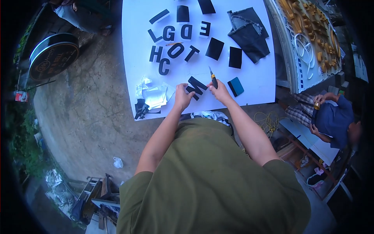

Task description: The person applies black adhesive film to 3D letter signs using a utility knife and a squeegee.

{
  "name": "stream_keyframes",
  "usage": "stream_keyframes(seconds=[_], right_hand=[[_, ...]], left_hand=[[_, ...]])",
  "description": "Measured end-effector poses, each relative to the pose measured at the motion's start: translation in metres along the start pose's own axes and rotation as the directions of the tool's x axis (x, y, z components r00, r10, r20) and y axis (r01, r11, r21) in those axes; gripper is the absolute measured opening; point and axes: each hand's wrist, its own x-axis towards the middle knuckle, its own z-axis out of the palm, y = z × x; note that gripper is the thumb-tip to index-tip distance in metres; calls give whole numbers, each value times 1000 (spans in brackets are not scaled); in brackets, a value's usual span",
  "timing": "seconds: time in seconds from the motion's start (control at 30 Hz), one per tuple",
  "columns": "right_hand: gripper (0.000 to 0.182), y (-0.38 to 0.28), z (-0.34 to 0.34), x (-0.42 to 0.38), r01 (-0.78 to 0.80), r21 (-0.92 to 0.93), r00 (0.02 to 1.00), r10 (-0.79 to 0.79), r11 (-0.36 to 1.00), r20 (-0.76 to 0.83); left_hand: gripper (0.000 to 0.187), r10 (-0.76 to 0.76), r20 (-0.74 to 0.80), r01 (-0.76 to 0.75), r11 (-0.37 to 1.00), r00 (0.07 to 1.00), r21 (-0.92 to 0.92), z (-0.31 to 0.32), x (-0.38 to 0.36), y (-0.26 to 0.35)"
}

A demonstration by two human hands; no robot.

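Note:
Near the front edge of the white board, my left hand (183,96) pinches a black letter M (196,88) at its left side. A craft knife (213,78) with a dark and yellow handle is held in my right hand (220,93), blade pointing away from me. The fingers of that hand also reach the right side of the M. Just right of it lies a teal squeegee-like card (235,86) with a dark edge. Beyond my hands are several black letters, among them a C (164,67), an O (175,51) and a T (191,54).
White backing scraps (155,96) lie at the board's (132,58) left front corner. Black sheet pieces (214,48) and a folded dark cloth (249,35) are farther back. A seated person (335,117) works at the right. At the left stands a round sign (54,56).

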Motion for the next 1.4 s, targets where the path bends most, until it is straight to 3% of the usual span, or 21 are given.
stream_keyframes(seconds=[0.1, 0.17, 0.23, 0.3, 0.4, 0.5, 0.6, 0.87, 1.17, 1.4], right_hand=[[12, -2, 6, 11, -9, 162, 999, 1, 987, 53], [12, -5, 5, 16, 16, 166, 997, -29, 986, 73], [12, -17, 4, 13, 26, 215, 996, -44, 976, 81], [12, -41, -4, 4, 21, 306, 996, -47, 952, 78], [14, -82, -21, -10, 43, 271, 990, -78, 962, 121], [17, -120, -38, -29, 54, 258, 974, -108, 965, 201], [19, -155, -44, -47, 59, 281, 970, -121, 958, 211], [34, -218, -42, -83, 149, 242, 959, -200, 959, 201], [37, -233, -28, -108, 77, 354, 964, -160, 932, 213], [36, -251, -24, -121, 123, 353, 955, -207, 927, 211]], left_hand=[[60, -21, -39, 20, 999, 999, -32, 4, -5, 3], [62, -71, -44, 63, 985, 997, -162, 21, 6, -25], [62, -140, -20, 123, 926, 990, -356, 21, 6, -22], [62, -213, 41, 196, 782, 976, -592, 11, -8, 8], [61, -201, 119, 228, 709, 972, -668, -12, -18, 34], [55, -123, 103, 159, 689, 987, -707, -38, -33, 62], [59, -30, 136, 132, 519, 990, -845, -62, -48, 94], [48, 89, 136, 79, 466, 987, -881, -101, -74, 130], [46, 154, 127, 45, 447, 980, -893, -118, -88, 128], [49, 161, 56, -29, 481, 985, -876, -133, -98, 130]])
